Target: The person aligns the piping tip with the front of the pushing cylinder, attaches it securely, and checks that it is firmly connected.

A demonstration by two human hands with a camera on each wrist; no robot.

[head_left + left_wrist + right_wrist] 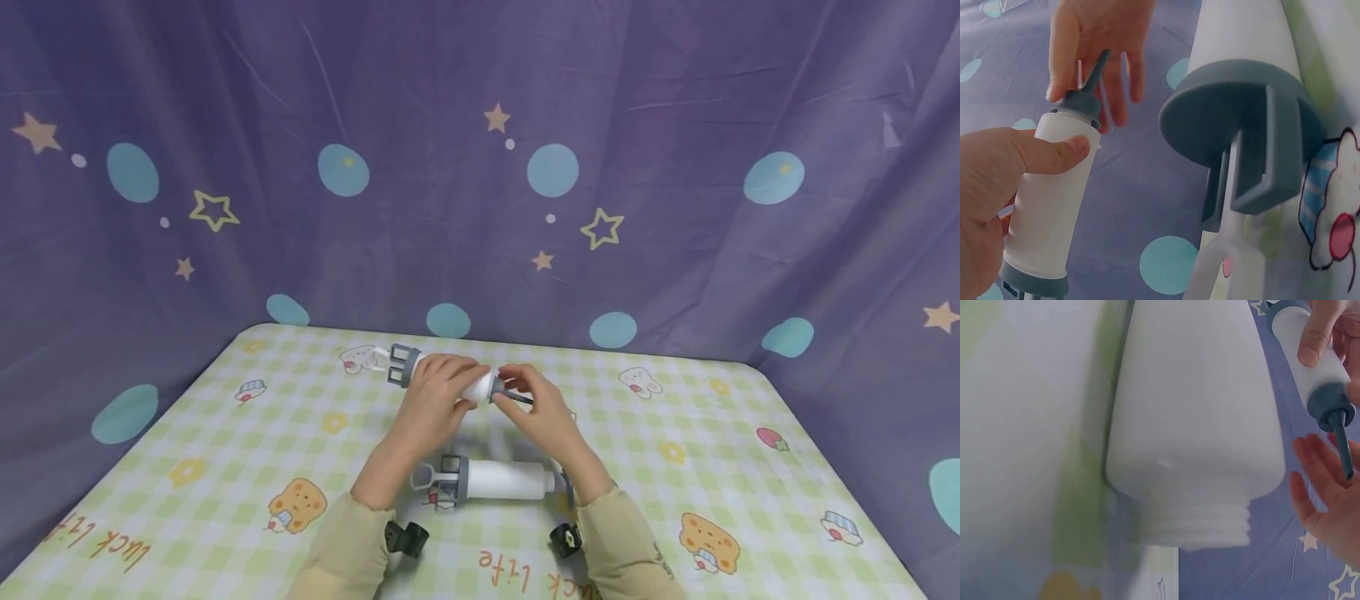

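Observation:
My left hand point(438, 396) grips the white barrel of a large syringe-like dispenser point(477, 389), thumb along its side, tilted above the table. Its grey framed end and white plunger handle point left. At the right end is a grey cap with a thin nozzle point(1097, 72). Around this nozzle my right hand point(546, 412) is held with fingers spread; the right wrist view shows the palm beside the nozzle tip. A second similar dispenser point(506, 481) lies on the table beneath my hands. Its bare threaded neck point(1197, 515) shows close up in the right wrist view.
The table has a green-and-white checked cloth point(225, 508) with cartoon prints. Purple curtains point(450, 250) rise behind and beside it. Dark wrist mounts point(405, 540) sit inside both sleeves, close to the lying dispenser.

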